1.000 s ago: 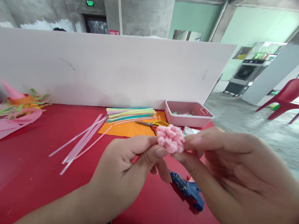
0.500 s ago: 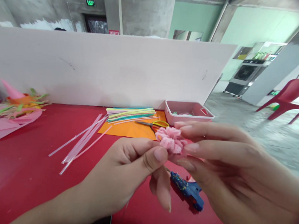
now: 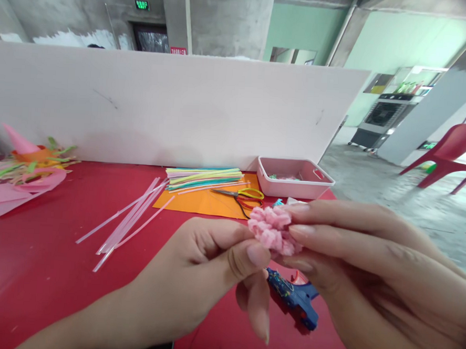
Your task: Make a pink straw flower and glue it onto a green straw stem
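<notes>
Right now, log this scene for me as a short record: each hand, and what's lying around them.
Left hand: pinching the left side of a fuzzy pink piece
Right hand: fingers gripping its right side
On red table: blue glue gun, loose pale pink strips, orange sheet
On orange sheet: bundle of coloured strips, with scissors beside it
Far side: pink bin, in front of white panel

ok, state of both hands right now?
Left hand: closed, holding the fuzzy pink piece at its left side.
Right hand: closed, holding the same piece at its right side.
</notes>
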A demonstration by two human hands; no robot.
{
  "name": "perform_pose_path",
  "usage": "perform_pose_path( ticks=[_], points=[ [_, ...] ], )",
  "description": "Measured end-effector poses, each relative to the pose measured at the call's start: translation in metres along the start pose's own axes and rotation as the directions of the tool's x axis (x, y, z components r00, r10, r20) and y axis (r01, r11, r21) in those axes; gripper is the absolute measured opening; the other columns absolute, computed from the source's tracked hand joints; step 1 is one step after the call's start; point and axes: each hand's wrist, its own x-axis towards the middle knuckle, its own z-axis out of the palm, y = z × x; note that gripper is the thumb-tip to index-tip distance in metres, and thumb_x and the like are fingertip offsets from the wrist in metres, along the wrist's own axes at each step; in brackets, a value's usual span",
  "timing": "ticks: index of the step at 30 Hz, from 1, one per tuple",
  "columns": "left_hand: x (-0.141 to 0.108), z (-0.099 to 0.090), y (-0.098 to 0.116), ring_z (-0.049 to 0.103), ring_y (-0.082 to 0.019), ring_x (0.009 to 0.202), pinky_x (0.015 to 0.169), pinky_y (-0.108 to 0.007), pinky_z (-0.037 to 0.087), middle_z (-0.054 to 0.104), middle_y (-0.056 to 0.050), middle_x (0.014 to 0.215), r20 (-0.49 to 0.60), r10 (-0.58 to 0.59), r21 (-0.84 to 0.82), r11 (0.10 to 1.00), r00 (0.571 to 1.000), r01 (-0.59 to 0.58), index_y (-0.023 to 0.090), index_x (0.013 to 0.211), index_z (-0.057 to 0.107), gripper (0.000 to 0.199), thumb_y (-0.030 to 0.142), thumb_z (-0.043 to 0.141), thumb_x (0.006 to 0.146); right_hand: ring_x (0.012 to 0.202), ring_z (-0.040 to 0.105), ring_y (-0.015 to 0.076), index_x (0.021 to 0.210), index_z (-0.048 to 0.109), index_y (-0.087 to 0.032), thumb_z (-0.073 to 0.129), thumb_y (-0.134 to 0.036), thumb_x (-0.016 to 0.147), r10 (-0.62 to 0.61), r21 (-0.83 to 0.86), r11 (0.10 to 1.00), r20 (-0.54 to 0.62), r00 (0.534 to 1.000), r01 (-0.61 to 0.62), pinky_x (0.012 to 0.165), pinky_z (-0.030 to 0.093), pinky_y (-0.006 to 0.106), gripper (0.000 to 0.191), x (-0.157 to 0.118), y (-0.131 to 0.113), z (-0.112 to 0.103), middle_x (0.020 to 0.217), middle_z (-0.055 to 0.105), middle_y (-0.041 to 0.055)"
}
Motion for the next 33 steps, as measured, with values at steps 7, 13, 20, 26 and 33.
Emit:
perform_pose_path(
  ticks=[7,13,20,26,33],
  points=[
    [-0.003,0.001,0.002,0.056,-0.010,0.053,0.063,-0.021,0.051,0.068,-0.001,0.053,-0.014,0.090,0.161,0.983,0.996,-0.086,0.017,0.064,0.068,0.045,0.045,0.053,0.095,0.097,0.069,0.0068,0.105,0.067,-0.039,0.063,-0.036,0.092,-0.001,0.022,1.000,0.013,1.000,0.001,0.095,0.054,0.011,0.014,-0.001,0.002,-0.002,0.115,0.069,-0.0118],
    [-0.002,-0.005,-0.001,0.066,-0.013,0.067,0.066,-0.023,0.051,0.075,-0.003,0.072,-0.009,0.307,0.389,0.878,0.952,-0.280,0.019,0.077,0.073,0.034,0.030,0.049,0.099,0.103,0.068,0.0112,0.107,0.065,-0.037,0.069,-0.039,0.088,0.019,0.131,0.991,-0.011,1.000,-0.018,0.089,0.060,0.019,0.020,0.001,-0.002,0.000,0.114,0.070,-0.0074],
    [0.015,-0.020,-0.012,0.065,-0.020,0.080,0.075,-0.030,0.051,0.072,-0.009,0.084,0.056,0.578,0.532,0.673,0.814,-0.514,0.018,0.084,0.072,0.027,0.028,0.052,0.097,0.123,0.062,0.0305,0.136,0.054,-0.022,0.088,-0.025,0.067,0.037,0.464,0.880,0.136,0.990,-0.097,0.100,0.059,0.043,0.076,0.011,-0.004,0.004,0.132,0.063,0.0120],
    [0.015,-0.024,-0.014,0.065,-0.021,0.087,0.083,-0.032,0.053,0.072,-0.005,0.086,0.116,0.574,0.437,0.703,0.811,-0.561,0.025,0.089,0.073,0.012,0.031,0.063,0.090,0.112,0.068,0.0236,0.130,0.058,-0.025,0.076,-0.017,0.081,-0.044,0.494,0.868,0.159,0.986,-0.040,0.089,0.063,0.036,0.053,0.013,0.003,0.011,0.119,0.072,0.0071],
    [0.013,-0.019,-0.013,0.069,-0.016,0.079,0.078,-0.027,0.052,0.077,-0.004,0.086,0.091,0.477,0.356,0.804,0.874,-0.475,0.022,0.090,0.072,0.031,0.023,0.043,0.101,0.108,0.070,0.0200,0.110,0.068,-0.024,0.068,-0.001,0.080,-0.206,0.197,0.957,-0.050,0.977,0.212,0.091,0.062,0.032,0.038,0.016,0.010,0.003,0.112,0.073,0.0048]
  ],
)
